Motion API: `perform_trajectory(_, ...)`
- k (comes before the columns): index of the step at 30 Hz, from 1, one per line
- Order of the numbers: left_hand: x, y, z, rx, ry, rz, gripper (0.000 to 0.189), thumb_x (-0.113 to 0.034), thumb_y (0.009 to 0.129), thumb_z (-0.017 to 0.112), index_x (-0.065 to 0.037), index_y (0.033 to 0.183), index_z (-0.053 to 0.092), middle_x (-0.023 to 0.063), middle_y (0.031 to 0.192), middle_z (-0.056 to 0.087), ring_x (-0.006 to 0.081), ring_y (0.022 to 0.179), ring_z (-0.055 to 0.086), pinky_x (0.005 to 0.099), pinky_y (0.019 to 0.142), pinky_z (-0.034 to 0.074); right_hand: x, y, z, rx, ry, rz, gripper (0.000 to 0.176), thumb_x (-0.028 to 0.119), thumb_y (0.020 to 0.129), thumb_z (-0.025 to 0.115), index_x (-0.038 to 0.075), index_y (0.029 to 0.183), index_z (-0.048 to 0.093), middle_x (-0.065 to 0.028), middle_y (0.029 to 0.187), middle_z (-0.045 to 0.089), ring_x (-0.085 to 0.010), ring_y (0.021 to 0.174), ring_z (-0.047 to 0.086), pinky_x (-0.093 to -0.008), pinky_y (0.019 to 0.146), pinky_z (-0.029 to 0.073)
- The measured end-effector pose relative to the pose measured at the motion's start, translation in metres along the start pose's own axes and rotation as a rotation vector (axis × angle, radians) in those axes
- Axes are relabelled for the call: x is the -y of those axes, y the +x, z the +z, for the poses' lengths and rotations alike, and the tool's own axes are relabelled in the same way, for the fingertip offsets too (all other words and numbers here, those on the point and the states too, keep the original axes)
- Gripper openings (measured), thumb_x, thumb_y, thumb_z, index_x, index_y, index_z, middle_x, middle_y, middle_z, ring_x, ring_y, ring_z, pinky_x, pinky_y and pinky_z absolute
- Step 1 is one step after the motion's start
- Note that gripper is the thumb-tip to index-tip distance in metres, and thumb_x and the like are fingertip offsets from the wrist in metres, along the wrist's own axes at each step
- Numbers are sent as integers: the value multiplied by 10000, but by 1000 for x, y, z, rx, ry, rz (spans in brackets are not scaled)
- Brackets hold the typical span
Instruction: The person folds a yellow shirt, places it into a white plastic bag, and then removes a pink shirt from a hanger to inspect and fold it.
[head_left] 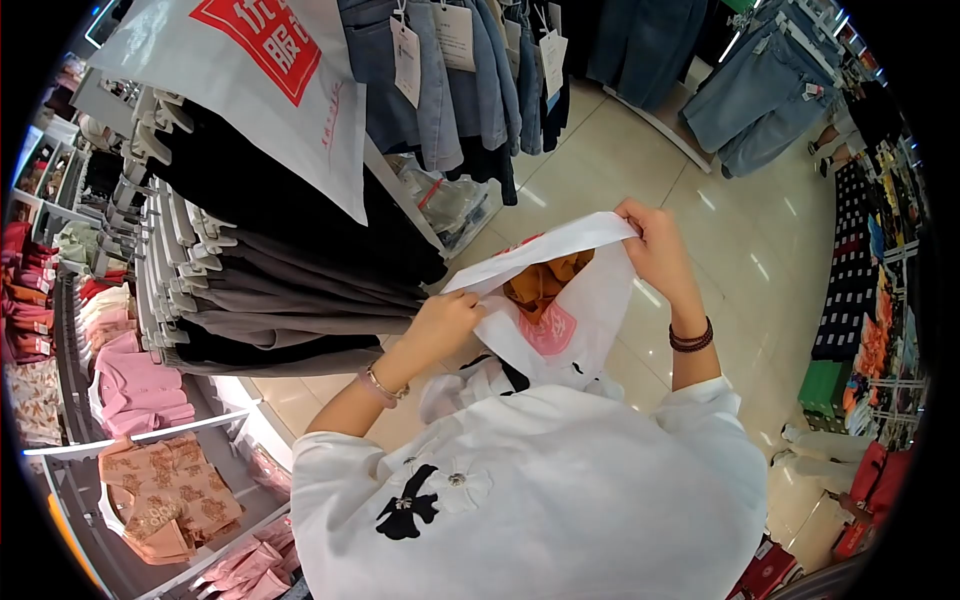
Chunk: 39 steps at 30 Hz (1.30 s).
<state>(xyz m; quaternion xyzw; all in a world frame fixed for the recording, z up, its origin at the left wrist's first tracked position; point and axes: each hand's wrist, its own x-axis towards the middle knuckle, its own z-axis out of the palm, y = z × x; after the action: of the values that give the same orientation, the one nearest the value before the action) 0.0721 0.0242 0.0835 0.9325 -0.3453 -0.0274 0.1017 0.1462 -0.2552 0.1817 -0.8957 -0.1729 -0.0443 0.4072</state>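
Note:
A white plastic shopping bag (602, 300) with a pink-red print hangs in front of my body, its mouth spread wide. Inside it lies a folded orange-brown garment (540, 284), partly covered by the bag's walls. My left hand (447, 318) pinches the left side of the bag's rim. At the right end of the rim, my right hand (655, 243) grips the plastic between thumb and fingers. The lower part of the bag drops behind my white shirt's front, out of sight.
To the left stands a rack of black and grey trousers (300, 285) on hangers. Denim shorts (430, 90) with tags hang ahead, beside a white bag (300, 120) with red print. Folded clothes (170, 490) fill a bin at lower left. Another person's legs (825, 450) show at right.

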Motion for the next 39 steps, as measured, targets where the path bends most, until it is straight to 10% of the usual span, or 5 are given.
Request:
perform_trajectory(7,23,-30,-55,-113,173,259,72,-119,600,598,-75,657,604,-23,835,539,186,882,459,391,857,395,-34,1,-26,23,-152,32,131,-56,630,528,-1,743,567,-146,504,435,-239,445,436,-317,453,340)
perform_trajectory(22,-5,-47,-120,-469,369,385,335,-280,705,663,-123,563,402,-23,574,434,155,572,366,281,588,347,-154,-7,55,453,117,418,111,55,680,630,-10,629,556,-70,537,548,-125,456,542,-246,419,414)
perform_trajectory(31,2,-68,-141,-203,417,303,151,-139,522,598,-106,593,469,-30,546,429,131,566,405,259,607,364,-115,13,43,308,212,196,146,94,760,625,-11,700,543,-39,603,563,-106,530,554,-234,506,444)
perform_trajectory(39,-9,-71,-146,-181,507,293,185,-110,591,587,-86,772,612,-37,589,443,125,593,413,265,630,368,11,-2,83,518,316,-661,263,178,739,685,77,971,612,-70,1014,604,-244,941,553,-335,837,424)
